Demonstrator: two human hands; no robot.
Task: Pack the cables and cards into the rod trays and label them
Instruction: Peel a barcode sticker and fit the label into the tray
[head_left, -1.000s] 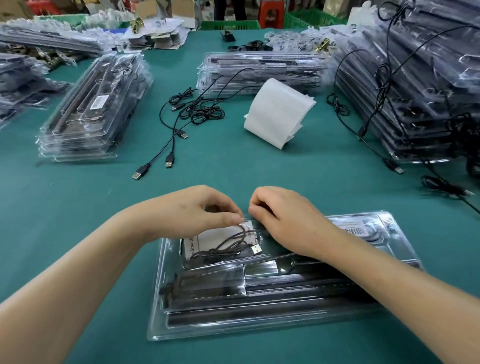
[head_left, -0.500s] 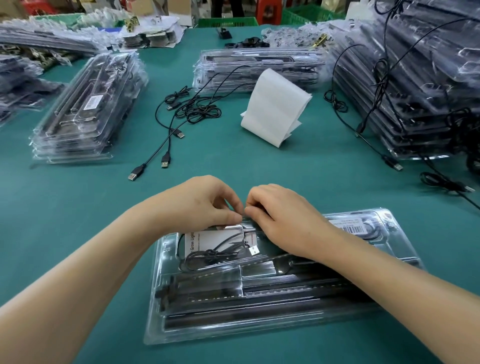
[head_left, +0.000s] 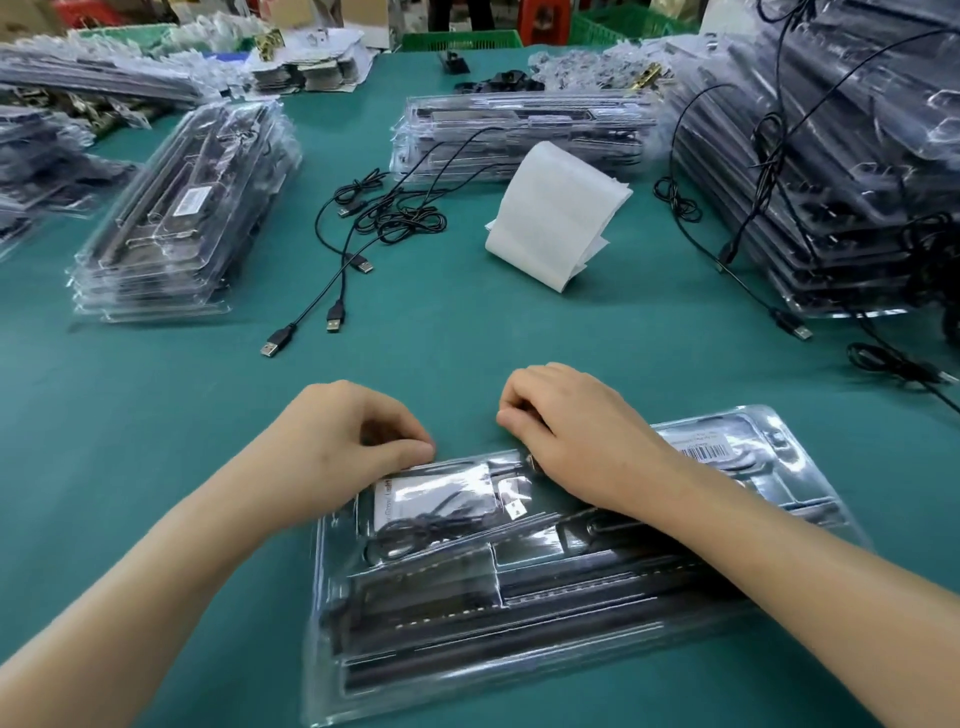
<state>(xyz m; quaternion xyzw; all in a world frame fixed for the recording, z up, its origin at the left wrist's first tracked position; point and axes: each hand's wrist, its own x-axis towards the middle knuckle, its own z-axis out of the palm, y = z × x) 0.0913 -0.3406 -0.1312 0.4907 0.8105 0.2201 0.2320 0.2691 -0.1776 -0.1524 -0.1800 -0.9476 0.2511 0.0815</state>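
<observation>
Rod tray: lying nearest the person on the green bench, its clear lid down, with dark rods running along the near side.
Cable and card: a coiled black cable is sitting on a white card in the tray's far-left compartment, under the lid.
Barcode label: already stuck on the tray's far-right part.
Left hand: curling its fingers, with thumb and forefinger meeting on the tray's far rim just beside the card compartment and appearing to pinch it.
Right hand: resting over the tray's far edge with its fingers curled under; whether it is holding anything cannot be told.
Step in hand: judging by the filled compartment and the label, the person is probably closing this tray along its far rim.
Next move: it is likely calling for firm pressure along the rim until the lid seats, then setting the tray aside.
Loose cables: lying tangled at mid-bench, their plugs pointing towards the person.
White strip: standing looped beyond them, possibly label backing.
Tray stacks: waiting at the left, far centre and right.
</observation>
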